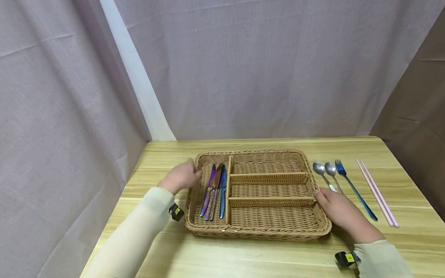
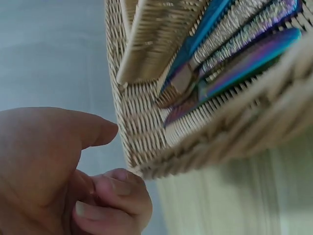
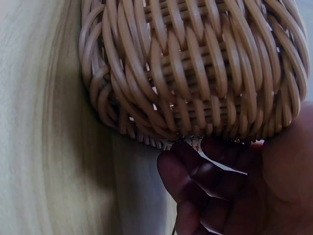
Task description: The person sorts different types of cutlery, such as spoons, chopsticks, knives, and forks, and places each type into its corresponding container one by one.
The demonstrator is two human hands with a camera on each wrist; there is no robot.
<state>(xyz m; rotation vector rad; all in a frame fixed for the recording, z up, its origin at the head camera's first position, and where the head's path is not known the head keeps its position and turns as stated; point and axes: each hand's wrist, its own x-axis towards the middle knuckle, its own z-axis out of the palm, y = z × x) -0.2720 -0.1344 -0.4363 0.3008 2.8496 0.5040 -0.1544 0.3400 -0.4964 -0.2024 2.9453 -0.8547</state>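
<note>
A woven wicker tray (image 1: 254, 234) with several compartments lies mid-table. Its long left compartment holds iridescent knives (image 1: 215, 190), blue and purple, seen close in the left wrist view as knives (image 2: 234, 63). My left hand (image 1: 181, 176) is at the tray's far left corner; its fingers (image 2: 117, 196) curl against the rim of the tray (image 2: 142, 122), with the thumb just off the wall. My right hand (image 1: 342, 212) holds the near right side, thumb on the rim. Its fingers (image 3: 195, 176) curl under the tray (image 3: 195, 73).
To the right of the tray lie two silver spoons (image 1: 322, 172), a blue fork (image 1: 351, 187) and pink chopsticks (image 1: 376, 192), close to my right hand. The wooden table (image 1: 238, 270) is enclosed by grey curtains (image 1: 259, 56) behind and on the left.
</note>
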